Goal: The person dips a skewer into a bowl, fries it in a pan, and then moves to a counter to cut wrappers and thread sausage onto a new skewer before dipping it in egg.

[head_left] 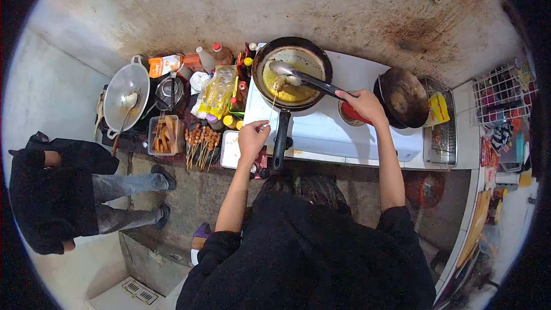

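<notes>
A black frying pan [326, 72] with yellow liquid in it sits on the white stove [344, 132], its handle towards me. My left hand [252, 140] is closed in a pinch on the lower end of a thin skewer [274, 102], whose top end with food on it lies in the pan. My right hand [364, 106] is wrapped round the black handle of a metal ladle [304, 76]. The ladle's bowl is over the pan, close to the food. Partly under my right hand is a bowl with something red [351, 113].
Left of the stove are skewers of meat [202, 140], a plastic box of food [165, 135], bottles and a large metal wok [127, 95]. A dark wok [402, 97] stands at the right. A person in dark clothes [57, 195] stands at the far left.
</notes>
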Available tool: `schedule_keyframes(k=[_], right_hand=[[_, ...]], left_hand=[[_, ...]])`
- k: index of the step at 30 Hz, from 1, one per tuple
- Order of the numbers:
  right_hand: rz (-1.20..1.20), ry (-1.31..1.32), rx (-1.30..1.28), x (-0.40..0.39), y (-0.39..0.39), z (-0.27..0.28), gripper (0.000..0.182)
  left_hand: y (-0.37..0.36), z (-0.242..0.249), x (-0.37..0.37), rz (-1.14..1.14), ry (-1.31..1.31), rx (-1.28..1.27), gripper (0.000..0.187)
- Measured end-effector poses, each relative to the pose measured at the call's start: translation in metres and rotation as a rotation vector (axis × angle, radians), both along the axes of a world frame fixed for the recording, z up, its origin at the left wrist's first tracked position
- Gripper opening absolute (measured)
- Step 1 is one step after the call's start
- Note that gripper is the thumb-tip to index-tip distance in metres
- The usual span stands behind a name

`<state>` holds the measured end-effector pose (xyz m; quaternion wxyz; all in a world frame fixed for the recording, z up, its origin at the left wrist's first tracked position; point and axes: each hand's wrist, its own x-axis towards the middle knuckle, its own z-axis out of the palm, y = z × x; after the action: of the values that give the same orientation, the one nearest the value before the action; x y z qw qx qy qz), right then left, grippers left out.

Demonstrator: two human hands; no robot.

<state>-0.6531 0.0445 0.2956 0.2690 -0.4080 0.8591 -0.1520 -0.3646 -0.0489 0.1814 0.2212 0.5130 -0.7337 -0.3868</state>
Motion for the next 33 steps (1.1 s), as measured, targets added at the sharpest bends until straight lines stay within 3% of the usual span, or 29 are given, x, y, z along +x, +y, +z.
schedule_keyframes(k=[10, 13, 15, 18, 23, 26, 28, 33], right_hand=[[0.028, 0.070, -0.011, -0.001, -0.001, 0.005, 0.070], [-0.040, -0.032, -0.015, -0.002, 0.003, 0.021, 0.069], [-0.052, -0.029, -0.012, -0.009, 0.006, 0.021, 0.069], [-0.045, 0.009, -0.028, -0.017, 0.010, 0.017, 0.068], [0.023, 0.063, 0.068, -0.018, 0.003, 0.024, 0.067], [0.097, 0.150, -0.080, -0.013, -0.006, 0.022, 0.065], [0.164, 0.401, -0.154, -0.009, -0.013, 0.028, 0.059], [0.356, 0.599, -0.204, -0.006, -0.034, 0.043, 0.049]], left_hand=[[-0.002, -0.003, -0.001, -0.006, -0.007, -0.015, 0.024], [-0.009, -0.018, 0.001, -0.059, 0.140, 0.138, 0.023], [-0.017, -0.036, 0.001, -0.147, 0.381, 0.379, 0.023], [-0.021, -0.032, 0.001, -0.180, 0.418, 0.458, 0.024], [-0.020, -0.027, 0.001, -0.163, 0.256, 0.358, 0.025], [-0.016, -0.029, 0.001, -0.105, 0.176, 0.240, 0.027], [-0.015, -0.030, 0.001, -0.074, 0.169, 0.171, 0.030], [-0.013, -0.019, 0.003, -0.086, 0.144, 0.119, 0.031]])
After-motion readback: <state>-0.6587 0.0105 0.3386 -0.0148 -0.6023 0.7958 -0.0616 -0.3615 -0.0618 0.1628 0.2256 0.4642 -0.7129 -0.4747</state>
